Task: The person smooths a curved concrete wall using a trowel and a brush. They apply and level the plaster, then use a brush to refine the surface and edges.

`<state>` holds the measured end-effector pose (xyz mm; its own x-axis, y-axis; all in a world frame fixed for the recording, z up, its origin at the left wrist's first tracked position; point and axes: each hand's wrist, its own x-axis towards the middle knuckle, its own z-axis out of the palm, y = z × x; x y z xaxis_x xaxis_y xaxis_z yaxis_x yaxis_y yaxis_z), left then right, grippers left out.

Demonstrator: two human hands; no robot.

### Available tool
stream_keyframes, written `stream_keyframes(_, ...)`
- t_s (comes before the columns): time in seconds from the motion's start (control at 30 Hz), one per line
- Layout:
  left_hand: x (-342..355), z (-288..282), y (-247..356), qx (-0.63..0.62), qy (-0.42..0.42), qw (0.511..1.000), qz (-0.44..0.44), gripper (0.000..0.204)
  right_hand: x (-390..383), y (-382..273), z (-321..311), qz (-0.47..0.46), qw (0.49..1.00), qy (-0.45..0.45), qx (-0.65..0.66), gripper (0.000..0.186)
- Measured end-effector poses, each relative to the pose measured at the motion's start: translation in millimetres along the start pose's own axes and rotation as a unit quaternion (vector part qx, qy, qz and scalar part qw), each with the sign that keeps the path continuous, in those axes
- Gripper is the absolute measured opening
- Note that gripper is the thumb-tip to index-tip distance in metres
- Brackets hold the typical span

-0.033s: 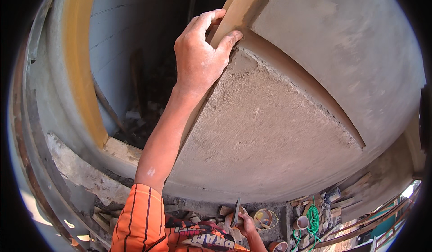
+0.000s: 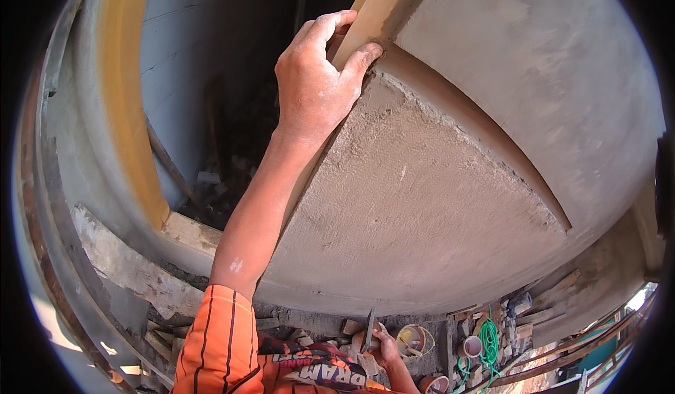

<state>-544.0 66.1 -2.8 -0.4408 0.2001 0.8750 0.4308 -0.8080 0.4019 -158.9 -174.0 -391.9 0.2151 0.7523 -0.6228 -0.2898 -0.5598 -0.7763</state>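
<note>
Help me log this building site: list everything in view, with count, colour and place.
wall: 1, grey, centre and right
brown band: 1, brown, sloping across the wall
opening: 1, dark, upper left
wooden post: 1, tan, upper centre
frame side: 1, yellow-brown, left of opening
pale board: 1, off-white, lower left
green coil: 1, green, lower right
round containers: at least 3, mixed colours, lower right
boards and rubble: many, brown and grey, along bottom
flat tool: 1, dark, lower centre
sleeve: 1, orange, dark-striped, bottom
left hand: 1, dusty, gripping wooden post
right hand: 1, bare, holding flat tool

both hands (image 2: 315, 85) slightly higher in view
</note>
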Motion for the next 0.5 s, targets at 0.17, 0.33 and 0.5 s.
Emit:
stream_keyframes(0.17, -6.7, -4.5, -9.4, -0.053, -0.015, 0.998, -0.010, 0.041, -3.0, -9.6, 7.6, -0.021, 0.999, -0.037, -0.007, 0.010)
stream_keyframes(0.33, -9.2, -5.3, -4.7, -0.005, 0.014, 1.000, 0.010, 0.041, -10.3, -6.7, 9.3, -0.017, 1.000, -0.023, -0.006, 0.010)
stream_keyframes(0.5, 0.5, -3.3, 8.9, 0.022, -0.014, 1.000, -0.011, 0.040, -11.7, -4.3, 7.2, 0.004, 0.999, -0.031, -0.028, 0.010)
